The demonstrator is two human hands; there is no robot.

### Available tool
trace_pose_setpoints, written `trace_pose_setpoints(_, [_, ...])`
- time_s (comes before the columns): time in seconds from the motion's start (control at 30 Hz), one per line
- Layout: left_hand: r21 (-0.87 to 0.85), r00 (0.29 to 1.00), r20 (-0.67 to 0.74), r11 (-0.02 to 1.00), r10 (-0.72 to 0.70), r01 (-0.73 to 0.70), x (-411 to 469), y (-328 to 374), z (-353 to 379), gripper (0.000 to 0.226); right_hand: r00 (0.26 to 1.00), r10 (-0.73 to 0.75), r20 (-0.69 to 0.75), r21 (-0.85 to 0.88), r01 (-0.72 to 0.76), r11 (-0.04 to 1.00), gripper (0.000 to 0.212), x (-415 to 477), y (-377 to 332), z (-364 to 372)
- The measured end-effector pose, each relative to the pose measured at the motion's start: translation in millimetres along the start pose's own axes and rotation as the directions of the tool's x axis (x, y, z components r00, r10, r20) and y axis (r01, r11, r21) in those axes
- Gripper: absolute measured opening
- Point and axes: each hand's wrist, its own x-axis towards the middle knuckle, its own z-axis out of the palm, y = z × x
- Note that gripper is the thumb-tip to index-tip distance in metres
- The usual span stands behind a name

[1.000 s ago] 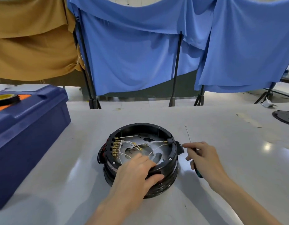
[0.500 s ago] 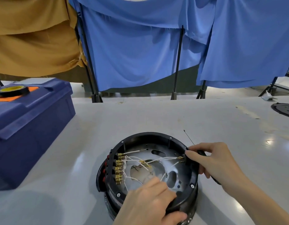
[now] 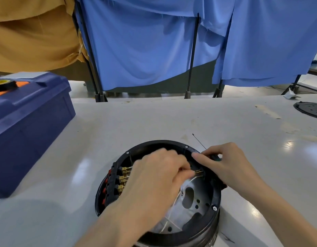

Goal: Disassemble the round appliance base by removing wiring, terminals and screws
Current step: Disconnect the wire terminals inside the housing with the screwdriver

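The round black appliance base (image 3: 214,198) lies open side up on the white table, near me. Inside are a metal plate (image 3: 193,202) with holes, thin white wires (image 3: 173,202) and a row of brass terminals (image 3: 123,179) along the left wall. My left hand (image 3: 154,179) reaches into the base, its fingertips pinched on a brass terminal (image 3: 198,172) at the right inner wall. My right hand (image 3: 225,164) rests on the base's right rim and holds a green-handled screwdriver (image 3: 198,140), whose thin shaft points away from me.
A dark blue toolbox (image 3: 29,127) stands at the left, with a roll of tape (image 3: 2,84) on its lid. A black round cover (image 3: 310,109) lies at the table's far right. Blue and tan cloths hang on stands behind the table.
My left hand has moved from the base's near rim into the base, to the terminal on the right wall. My right hand stays at the right rim. The view has come closer to the base.
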Motion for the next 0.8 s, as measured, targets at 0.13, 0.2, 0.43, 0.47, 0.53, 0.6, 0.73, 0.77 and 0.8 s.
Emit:
trace_pose_setpoints(0.13, [0.034, 0.990, 0.140, 0.999, -0.015, 0.011, 28.6, -2.7, 21.4, 0.020, 0.997, -0.036, -0.064, -0.130, 0.028, 0.991, 0.025, 0.7, 1.4, 7.6])
trace_pose_setpoints(0.2, [0.012, 0.982, 0.186, 1.000, -0.009, 0.007, 34.1, -2.3, 28.3, 0.021, 0.997, -0.038, -0.063, -0.112, 0.031, 0.993, 0.027, 0.3, 2.0, 8.0])
trace_pose_setpoints(0.43, [0.012, 0.971, 0.234, 0.999, 0.044, -0.048, 33.6, -1.3, 34.6, 0.021, 0.999, -0.006, -0.034, -0.130, 0.002, 0.992, 0.033, 0.2, -0.9, 9.9])
trace_pose_setpoints(0.47, [0.020, 0.973, 0.229, 0.999, 0.044, -0.050, 32.3, 0.0, 34.2, 0.021, 1.000, -0.001, -0.029, -0.143, -0.003, 0.990, 0.035, 0.9, -0.8, 10.3])
trace_pose_setpoints(0.53, [0.023, 0.979, 0.199, 0.998, 0.049, -0.055, 30.5, 1.2, 33.6, 0.020, 1.000, 0.005, -0.021, -0.163, -0.008, 0.987, 0.037, 2.5, -0.7, 11.2])
trace_pose_setpoints(0.6, [0.036, 0.982, 0.178, 0.997, 0.065, -0.073, 29.3, 1.9, 34.2, 0.017, 1.000, 0.018, -0.017, -0.170, -0.020, 0.985, 0.038, 5.0, -0.6, 11.1])
trace_pose_setpoints(0.73, [0.090, 0.980, 0.181, 0.991, 0.083, -0.100, 27.2, 4.2, 37.0, 0.009, 0.999, 0.024, -0.021, -0.168, -0.027, 0.985, 0.040, 7.5, -1.1, 12.8])
trace_pose_setpoints(0.77, [0.102, 0.979, 0.188, 0.990, 0.080, -0.101, 26.8, 4.0, 38.1, 0.011, 0.999, 0.016, -0.035, -0.178, -0.022, 0.984, 0.040, 7.0, -1.1, 14.4])
trace_pose_setpoints(0.8, [0.115, 0.979, 0.190, 0.989, 0.071, -0.094, 26.8, 3.5, 39.5, 0.012, 0.999, 0.006, -0.052, -0.190, -0.015, 0.982, 0.041, 6.3, -0.9, 16.1])
